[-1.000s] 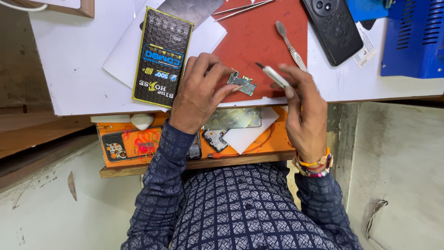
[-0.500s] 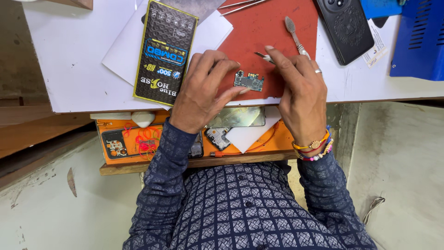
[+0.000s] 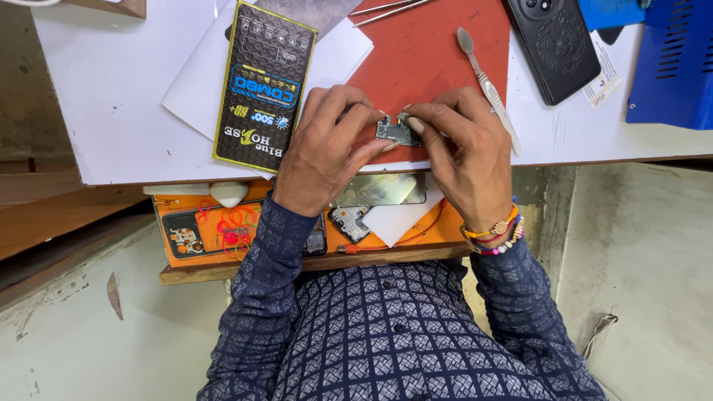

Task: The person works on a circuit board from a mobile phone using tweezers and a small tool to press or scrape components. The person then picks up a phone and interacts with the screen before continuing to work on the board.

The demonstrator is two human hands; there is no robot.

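Head view looks straight down. Nearest is the person's dark blue patterned shirt, and both sleeves reach up toward the table. Just above the chest an open orange drawer sticks out from under the table edge. In it lie red rubber bands, a small dark phone part, a white sheet and a shiny glass panel (the wrists cover part of this panel).

Above the drawer, at the near edge of the white table, the two hands meet. The left hand and the right hand both pinch a small green circuit board: the fingertips of each hand are closed on its ends, left hand on the left end, right hand on the right end. The board lies low over the near edge of a red mat; I cannot tell if it touches the mat. The right wrist wears colourful bead bracelets.

To the left of the left hand lies a black and yellow flat package on white paper. Just beside the right hand a toothbrush lies diagonally across the mat edge. Farther away are metal tweezers, a black phone with its back up, and a blue box at the right corner.

Half a second ago the right hand lay flatter, farther right of the board; now its fingers have come onto the board.
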